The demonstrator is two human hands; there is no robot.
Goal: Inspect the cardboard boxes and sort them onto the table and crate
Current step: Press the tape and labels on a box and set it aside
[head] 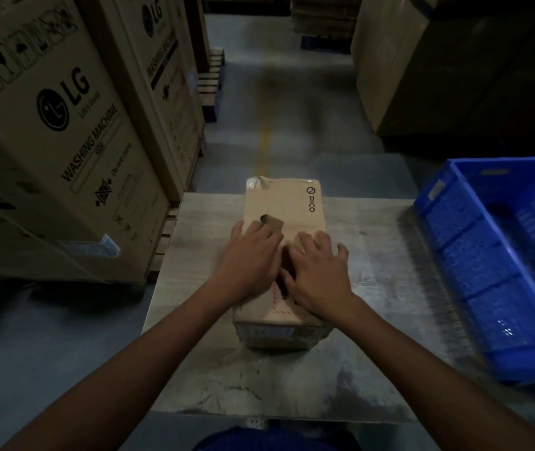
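Note:
A brown cardboard box (pixel 287 203) printed "PICO" lies lengthwise in the middle of the grey table (pixel 201 336). Its top has a cut-out handle hole near the left edge and red-dashed tape near the front. My left hand (pixel 249 258) lies flat on the left half of the top, fingers reaching the handle flap. My right hand (pixel 316 271) presses on the right half with fingers spread. The two hands almost touch over the box's centre seam. A blue plastic crate (pixel 474 252) stands at the table's right side, with nothing visible inside.
Tall LG washing-machine cartons (pixel 58 148) on wooden pallets stand close at the left. More large cartons (pixel 399 66) rise at the back right. A dim floor aisle with a yellow line (pixel 264 138) runs ahead beyond the table.

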